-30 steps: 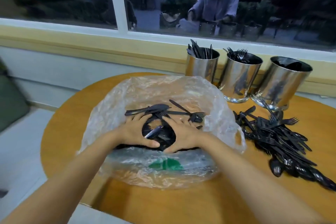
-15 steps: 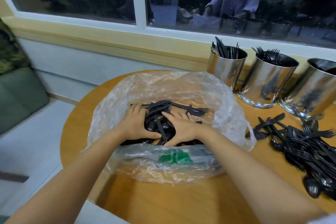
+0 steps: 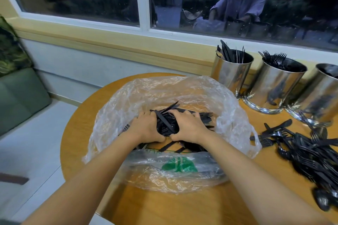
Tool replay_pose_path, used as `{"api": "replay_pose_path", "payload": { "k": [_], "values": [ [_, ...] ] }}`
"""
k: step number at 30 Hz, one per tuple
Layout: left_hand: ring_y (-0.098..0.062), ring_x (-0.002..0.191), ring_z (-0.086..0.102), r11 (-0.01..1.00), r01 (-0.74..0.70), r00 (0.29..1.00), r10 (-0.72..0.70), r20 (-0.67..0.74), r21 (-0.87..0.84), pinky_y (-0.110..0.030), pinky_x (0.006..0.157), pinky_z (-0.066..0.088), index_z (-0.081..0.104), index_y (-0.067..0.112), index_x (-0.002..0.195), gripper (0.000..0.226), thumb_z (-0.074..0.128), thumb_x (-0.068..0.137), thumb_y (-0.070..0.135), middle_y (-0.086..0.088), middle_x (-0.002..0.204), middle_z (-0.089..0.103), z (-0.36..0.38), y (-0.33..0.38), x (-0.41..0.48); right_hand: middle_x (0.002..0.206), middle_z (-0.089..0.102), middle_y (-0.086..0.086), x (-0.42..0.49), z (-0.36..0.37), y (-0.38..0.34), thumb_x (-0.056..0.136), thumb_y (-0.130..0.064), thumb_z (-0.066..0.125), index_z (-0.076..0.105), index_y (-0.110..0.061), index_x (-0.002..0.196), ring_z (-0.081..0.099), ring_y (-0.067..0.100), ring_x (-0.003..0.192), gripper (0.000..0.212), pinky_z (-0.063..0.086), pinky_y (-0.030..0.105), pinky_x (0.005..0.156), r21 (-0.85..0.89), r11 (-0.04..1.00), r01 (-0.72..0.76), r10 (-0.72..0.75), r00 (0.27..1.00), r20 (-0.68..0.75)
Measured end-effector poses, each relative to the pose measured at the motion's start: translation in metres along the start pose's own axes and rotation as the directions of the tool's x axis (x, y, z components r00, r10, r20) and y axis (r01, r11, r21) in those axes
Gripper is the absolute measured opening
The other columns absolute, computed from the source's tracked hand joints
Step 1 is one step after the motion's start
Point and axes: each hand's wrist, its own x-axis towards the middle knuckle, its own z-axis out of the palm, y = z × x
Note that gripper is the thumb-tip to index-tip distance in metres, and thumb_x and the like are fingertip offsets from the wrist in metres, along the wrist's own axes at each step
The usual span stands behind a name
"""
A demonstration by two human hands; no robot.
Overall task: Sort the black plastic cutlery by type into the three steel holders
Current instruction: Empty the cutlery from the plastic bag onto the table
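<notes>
- Left hand: inside the clear crinkled plastic bag. The fingers curl over the far side of the bundle of black plastic cutlery and the thumb is tucked at its near edge. A second ago this hand lay flatter and more spread on the pieces.
- Right hand: mirrors the left, fingers wrapped over the bundle's far right side. The two thumb tips nearly meet at the front, where earlier a gap lay between them.
- Bundle of black plastic cutlery: mixed knives and forks, now squeezed between both palms and packed tighter than before. A few pieces lie loose beneath it in the bag. Whether the bundle has left the bag floor cannot be told.
- Bag: sits mouth-up on the round wooden table, green logo on its near side.
- Knife-filled cylindrical steel holder, fork-filled steel holder and third steel holder, its contents too dark to name. They stand in a row at the table's far right, well apart from the hands.
- Loose heap of black cutlery: lies on the table right of the bag, placed as before.
- Assessment: the change reads as spreading turned to gathering, probably a two-handed scoop out of the bag. Much cutlery remains unsorted.
</notes>
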Motion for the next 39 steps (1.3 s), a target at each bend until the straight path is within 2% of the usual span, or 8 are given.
{"api": "replay_pose_path", "payload": {
  "k": [4, 8, 15, 19, 25, 32, 36, 39],
  "values": [
    [-0.023, 0.084, 0.051, 0.999, -0.005, 0.999, 0.006, -0.053, 0.032, -0.031, 0.058, 0.041, 0.043, 0.009, 0.129, 0.071, 0.074, 0.074, 0.043, -0.006, 0.098, 0.053, -0.002, 0.007, -0.002, 0.109, 0.061, 0.000, -0.003, -0.003, 0.005, 0.078, -0.029, 0.071, 0.026, -0.025, 0.146, 0.054, 0.027, 0.102, 0.081, 0.036, 0.038, 0.074, -0.018, 0.999, 0.033, -0.034, 0.997, -0.076],
    [-0.024, 0.074, 0.051, 0.992, -0.008, 0.995, 0.020, -0.093, 0.125, -0.031, 0.052, 0.038, 0.038, 0.008, 0.136, 0.072, 0.071, 0.078, 0.036, -0.003, 0.085, 0.048, -0.006, 0.014, -0.008, 0.075, 0.053, -0.005, -0.008, -0.008, 0.009, 0.084, -0.015, 0.067, 0.024, -0.026, 0.147, 0.053, 0.019, 0.066, 0.077, 0.034, 0.033, 0.050, 0.021, 0.999, 0.036, -0.035, 0.998, -0.050],
    [-0.029, 0.079, 0.058, 0.993, -0.016, 0.988, 0.033, -0.149, 0.115, -0.036, 0.054, 0.043, 0.038, 0.012, 0.125, 0.057, 0.072, 0.081, 0.027, -0.006, 0.089, 0.055, -0.004, 0.002, -0.016, 0.128, 0.060, -0.001, -0.016, -0.010, 0.032, 0.087, -0.007, 0.063, 0.031, -0.038, 0.146, 0.060, 0.021, 0.107, 0.074, 0.052, 0.042, 0.082, 0.253, 0.965, 0.065, -0.033, 0.991, -0.128],
    [-0.029, 0.083, 0.062, 0.998, -0.015, 0.980, 0.028, -0.198, 0.066, -0.036, 0.059, 0.047, 0.040, 0.015, 0.129, 0.058, 0.071, 0.083, 0.029, -0.008, 0.099, 0.066, -0.003, -0.007, -0.018, 0.120, 0.062, -0.004, -0.020, -0.014, 0.047, 0.089, -0.006, 0.062, 0.044, -0.031, 0.139, 0.060, 0.016, 0.102, 0.059, 0.051, 0.035, 0.084, 0.377, 0.923, 0.073, 0.010, 0.977, -0.213],
    [-0.029, 0.078, 0.062, 0.991, -0.058, 0.949, 0.017, -0.316, -0.122, -0.037, 0.057, 0.049, 0.045, 0.019, 0.121, 0.048, 0.071, 0.080, 0.017, -0.007, 0.092, 0.067, -0.005, -0.026, -0.019, 0.121, 0.056, -0.005, -0.021, -0.030, 0.066, 0.095, -0.003, 0.056, 0.045, -0.015, 0.141, 0.053, 0.012, 0.111, 0.049, 0.038, -0.002, 0.074, 0.672, 0.739, 0.047, 0.214, 0.929, -0.301],
    [-0.005, 0.069, 0.051, 0.870, -0.314, 0.893, 0.134, -0.430, -0.381, -0.016, 0.056, 0.033, 0.043, 0.027, 0.112, 0.047, 0.067, 0.081, 0.002, 0.015, 0.079, 0.051, -0.028, -0.011, -0.015, 0.123, 0.059, 0.001, -0.014, -0.040, 0.047, 0.100, -0.009, 0.048, 0.044, -0.017, 0.139, 0.054, 0.018, 0.115, 0.040, 0.043, 0.027, 0.096, 0.784, 0.609, 0.119, 0.267, 0.900, -0.344],
    [-0.003, 0.065, 0.051, 0.790, -0.394, 0.870, 0.157, -0.467, -0.470, -0.020, 0.059, 0.036, 0.048, 0.018, 0.122, 0.047, 0.064, 0.083, -0.003, 0.009, 0.076, 0.053, -0.045, 0.005, -0.009, 0.128, 0.059, 0.005, -0.006, -0.052, 0.035, 0.100, -0.010, 0.048, 0.046, -0.013, 0.137, 0.054, 0.020, 0.117, 0.037, 0.043, 0.030, 0.098, 0.833, 0.540, 0.121, 0.342, 0.873, -0.348],
    [-0.002, 0.065, 0.049, 0.726, -0.413, 0.862, 0.117, -0.494, -0.549, -0.019, 0.059, 0.036, 0.050, 0.017, 0.124, 0.049, 0.063, 0.082, -0.005, 0.003, 0.078, 0.055, -0.055, 0.012, -0.005, 0.107, 0.062, 0.005, -0.007, -0.063, 0.028, 0.100, -0.008, 0.046, 0.055, -0.018, 0.116, 0.058, 0.021, 0.100, 0.021, 0.046, 0.037, 0.090, 0.863, 0.487, 0.132, 0.364, 0.868, -0.337]
  ]
}}
